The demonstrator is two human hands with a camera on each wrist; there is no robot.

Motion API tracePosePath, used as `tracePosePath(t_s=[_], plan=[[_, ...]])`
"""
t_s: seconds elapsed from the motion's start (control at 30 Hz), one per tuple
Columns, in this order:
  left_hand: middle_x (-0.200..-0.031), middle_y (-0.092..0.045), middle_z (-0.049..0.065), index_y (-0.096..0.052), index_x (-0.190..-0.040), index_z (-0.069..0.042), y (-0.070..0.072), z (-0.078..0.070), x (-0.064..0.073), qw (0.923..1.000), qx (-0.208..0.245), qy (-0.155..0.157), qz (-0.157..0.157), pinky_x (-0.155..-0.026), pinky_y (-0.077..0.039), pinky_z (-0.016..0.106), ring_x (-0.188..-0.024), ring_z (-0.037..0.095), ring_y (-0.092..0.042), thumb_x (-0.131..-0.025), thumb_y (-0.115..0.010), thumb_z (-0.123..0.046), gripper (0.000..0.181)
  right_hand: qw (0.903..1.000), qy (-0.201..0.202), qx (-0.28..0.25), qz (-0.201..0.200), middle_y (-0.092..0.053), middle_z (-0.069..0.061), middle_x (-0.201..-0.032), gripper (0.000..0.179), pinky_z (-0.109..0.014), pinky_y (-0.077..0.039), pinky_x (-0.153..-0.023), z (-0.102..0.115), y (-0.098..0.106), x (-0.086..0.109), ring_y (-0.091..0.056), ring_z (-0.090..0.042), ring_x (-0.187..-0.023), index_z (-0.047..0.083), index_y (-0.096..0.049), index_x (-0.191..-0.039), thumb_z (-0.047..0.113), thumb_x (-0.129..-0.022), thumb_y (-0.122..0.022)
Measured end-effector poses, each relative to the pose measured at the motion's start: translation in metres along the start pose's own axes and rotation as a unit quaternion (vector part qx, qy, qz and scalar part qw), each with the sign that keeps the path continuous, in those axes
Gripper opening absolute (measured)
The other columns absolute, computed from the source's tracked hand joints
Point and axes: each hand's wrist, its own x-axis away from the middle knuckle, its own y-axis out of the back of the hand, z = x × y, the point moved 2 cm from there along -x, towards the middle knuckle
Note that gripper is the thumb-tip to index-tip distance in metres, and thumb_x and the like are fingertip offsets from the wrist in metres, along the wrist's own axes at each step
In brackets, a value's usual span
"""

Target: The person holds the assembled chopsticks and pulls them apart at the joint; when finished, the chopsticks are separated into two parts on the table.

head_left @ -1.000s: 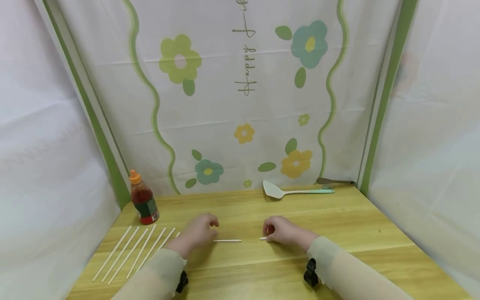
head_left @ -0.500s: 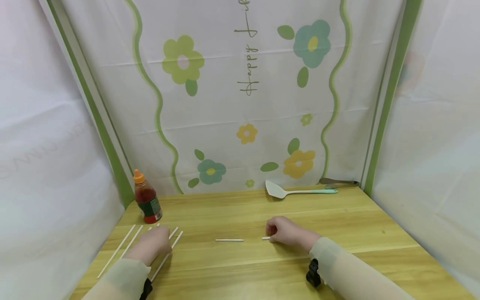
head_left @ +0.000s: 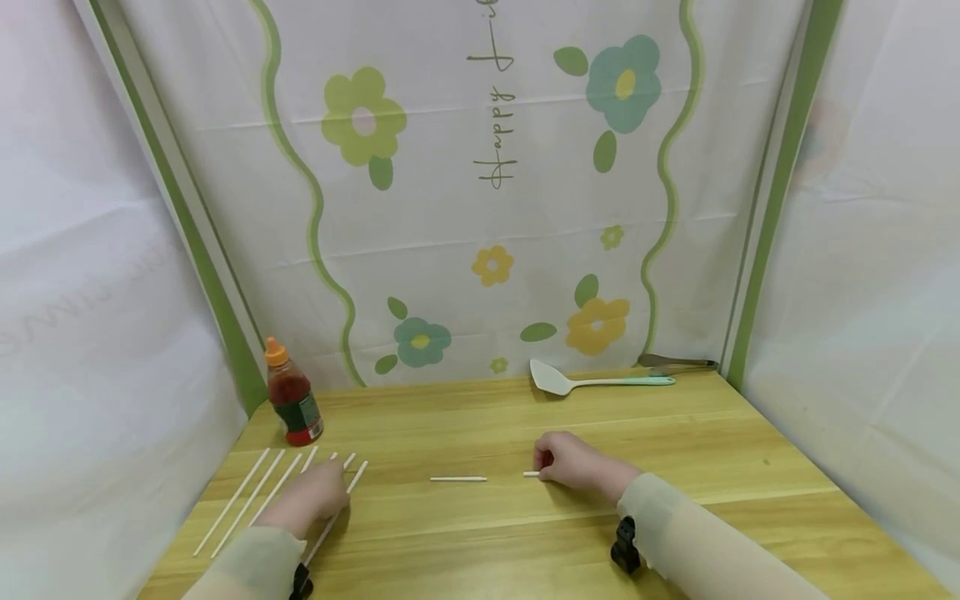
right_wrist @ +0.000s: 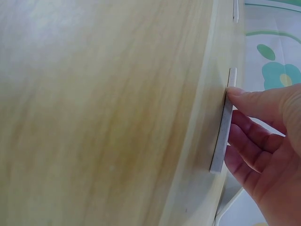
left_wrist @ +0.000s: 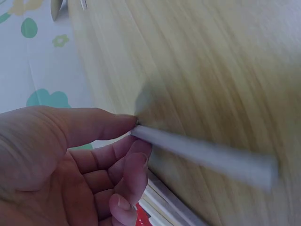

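1. The left hand, a second ago beside the central short stick, is now at the row of long white sticks.
2. Its grip is clamped, thumb against finger, on the end of a slender white stick, blurred in the wrist view.
3. The right hand, unmoved, pinches a flat-sided short stick at the bench, whose yellow wood grain runs in smooth streaks.
4. Behind the row stands a sauce bottle with an orange, pointed cap.
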Motion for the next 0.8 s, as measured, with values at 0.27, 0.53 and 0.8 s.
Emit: tracePosePath(t_s=[0.27, 0.53, 0.8], plan=[[-0.069, -0.051, 0.002, -0.055, -0.079, -0.010, 0.003, -0.033, -0.007, 0.9967, 0.028, -0.046, -0.060, -0.054, -0.039, 0.035, -0.061, 0.020, -0.047, -0.086, -0.066, -0.008, 0.013, 1.0000, 0.004, 0.000, 0.001, -0.056, 0.004, -0.078, 0.016, -0.032, -0.043, -0.068, 0.002, 0.004, 0.001, -0.049, -0.013, -0.072, 0.010, -0.064, -0.081, -0.002, -0.082, -0.076], [-0.069, -0.053, -0.002, -0.058, -0.082, -0.013, -0.004, -0.111, -0.028, 0.9831, 0.067, -0.149, -0.083, -0.054, -0.041, 0.032, -0.061, 0.015, -0.048, -0.091, -0.066, -0.009, 0.013, 0.9924, 0.074, 0.055, -0.081, -0.059, -0.001, -0.096, 0.020, -0.036, -0.048, -0.076, 0.045, 0.022, -0.010, -0.056, -0.018, -0.088, 0.008, -0.064, -0.103, 0.009, -0.087, -0.076], [-0.079, -0.057, -0.003, -0.061, -0.091, -0.008, -0.014, -0.178, -0.030, 0.9613, 0.117, -0.249, -0.017, -0.060, -0.046, 0.031, -0.067, 0.013, -0.053, -0.098, -0.061, -0.006, 0.007, 0.9625, 0.182, 0.156, -0.127, -0.059, -0.001, -0.110, 0.035, -0.033, -0.050, -0.083, 0.076, 0.020, -0.004, -0.058, -0.018, -0.100, 0.010, -0.061, -0.121, 0.018, -0.090, -0.075]])
